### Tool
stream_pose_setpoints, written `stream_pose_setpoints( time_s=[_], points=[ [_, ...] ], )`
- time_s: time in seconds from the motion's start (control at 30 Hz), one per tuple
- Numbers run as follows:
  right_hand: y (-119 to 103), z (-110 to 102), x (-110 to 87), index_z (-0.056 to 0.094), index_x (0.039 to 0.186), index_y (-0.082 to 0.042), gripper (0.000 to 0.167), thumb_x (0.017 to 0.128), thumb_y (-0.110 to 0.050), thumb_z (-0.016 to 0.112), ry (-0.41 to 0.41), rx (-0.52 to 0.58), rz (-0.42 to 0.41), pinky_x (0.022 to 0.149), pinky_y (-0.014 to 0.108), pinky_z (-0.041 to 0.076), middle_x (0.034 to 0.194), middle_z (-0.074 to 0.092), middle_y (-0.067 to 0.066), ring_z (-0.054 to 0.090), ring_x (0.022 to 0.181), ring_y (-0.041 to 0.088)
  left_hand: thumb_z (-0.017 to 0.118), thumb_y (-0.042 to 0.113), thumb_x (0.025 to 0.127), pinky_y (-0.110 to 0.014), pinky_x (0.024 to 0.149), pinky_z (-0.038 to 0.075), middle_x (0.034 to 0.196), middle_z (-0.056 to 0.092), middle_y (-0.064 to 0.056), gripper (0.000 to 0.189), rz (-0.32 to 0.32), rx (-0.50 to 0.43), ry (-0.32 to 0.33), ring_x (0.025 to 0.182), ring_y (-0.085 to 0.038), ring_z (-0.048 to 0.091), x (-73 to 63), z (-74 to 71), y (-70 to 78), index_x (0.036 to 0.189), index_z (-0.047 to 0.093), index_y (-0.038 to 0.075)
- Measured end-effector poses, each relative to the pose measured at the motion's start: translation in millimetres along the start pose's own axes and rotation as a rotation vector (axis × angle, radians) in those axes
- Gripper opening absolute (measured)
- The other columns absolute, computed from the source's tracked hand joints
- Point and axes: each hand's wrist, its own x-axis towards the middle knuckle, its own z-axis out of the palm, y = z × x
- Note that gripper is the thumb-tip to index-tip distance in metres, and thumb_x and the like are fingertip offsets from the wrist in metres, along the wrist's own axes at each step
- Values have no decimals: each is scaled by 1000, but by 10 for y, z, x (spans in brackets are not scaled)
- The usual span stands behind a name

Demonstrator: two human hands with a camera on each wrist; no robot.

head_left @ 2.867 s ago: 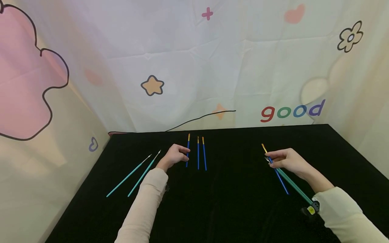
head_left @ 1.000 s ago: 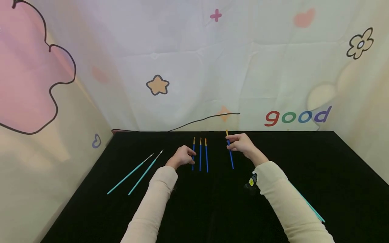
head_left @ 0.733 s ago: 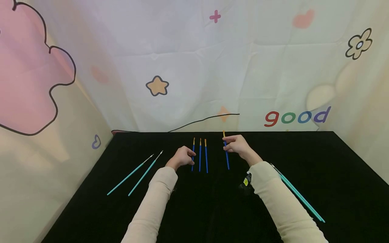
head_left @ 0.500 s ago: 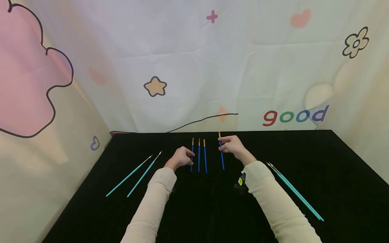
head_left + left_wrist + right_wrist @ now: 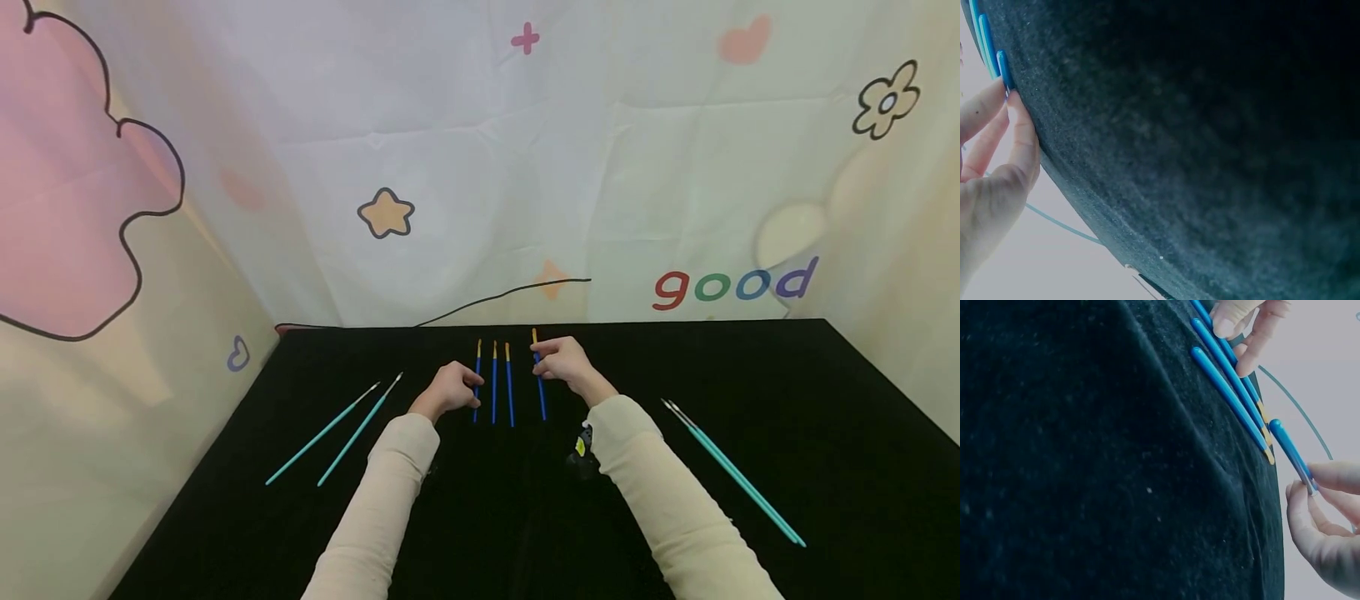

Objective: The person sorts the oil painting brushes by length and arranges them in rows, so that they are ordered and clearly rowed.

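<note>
My left hand pinches the leftmost blue paintbrush in a row on the black cloth. Two more blue paintbrushes, a middle one and a right one, lie beside it with their yellow ends pointing away. To the right of them, my right hand holds a fourth blue paintbrush between thumb and fingers, slightly tilted. In the right wrist view this held paintbrush appears apart from the row. The left wrist view catches only the lower ends of some brushes, near my left fingers.
Two teal paintbrushes lie slanted on the left of the black cloth. Another teal pair lies close together on the right, beside my right sleeve. A printed curtain hangs behind the table.
My right hand has carried its blue paintbrush leftward from beside the right teal pair, closing in on the row. My left hand has stayed at the leftmost blue paintbrush.
</note>
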Motion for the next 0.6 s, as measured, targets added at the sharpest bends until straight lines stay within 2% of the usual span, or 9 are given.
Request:
stream_pose_setpoints(
  time_s=[0.3,0.43,0.6],
  points=[
    [25,81,87,53,123,4,43,81,10,58,6,-21,4,82,36,49,125,47,25,56,101,31,64,-6,79,-39,88,44,121,55,-14,37,-5,-9,-1,114,-29,48,-3,-18,5,115,62,1],
    [62,92,129,57,119,3,41,79,10,61,4,-25,-16,77,34,51,121,49,25,58,95,28,64,-5,79,-39,89,44,120,56,-14,36,2,3,1,114,-28,48,11,-16,-3,115,62,2],
    [77,133,124,55,122,4,44,79,12,58,16,-60,17,78,34,50,124,48,24,58,95,29,65,-4,79,-39,89,44,120,56,-13,36,5,7,-2,114,-28,48,26,-5,-27,115,62,2]
  ],
)
